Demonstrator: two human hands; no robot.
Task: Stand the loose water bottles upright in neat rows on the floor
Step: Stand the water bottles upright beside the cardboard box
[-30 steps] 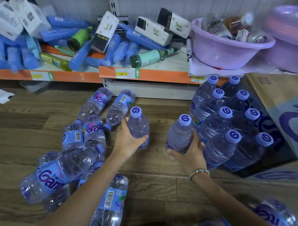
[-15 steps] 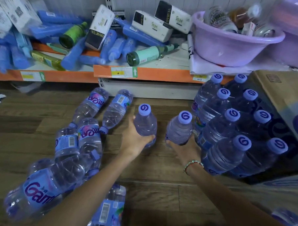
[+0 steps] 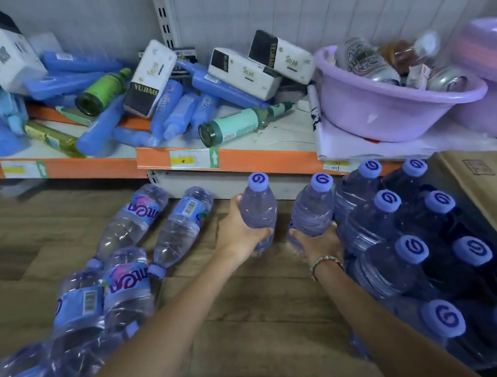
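Floor [image 3: 260,301] stock: hands grip one bottle each, left [image 3: 240,234], right [image 3: 315,242]; crowding rows [image 3: 385,225] risks toppling.

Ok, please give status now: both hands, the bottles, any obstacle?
Left hand grips one upright bottle. Right hand grips another, beside the standing rows. Loose bottles lie left; nothing blocks.
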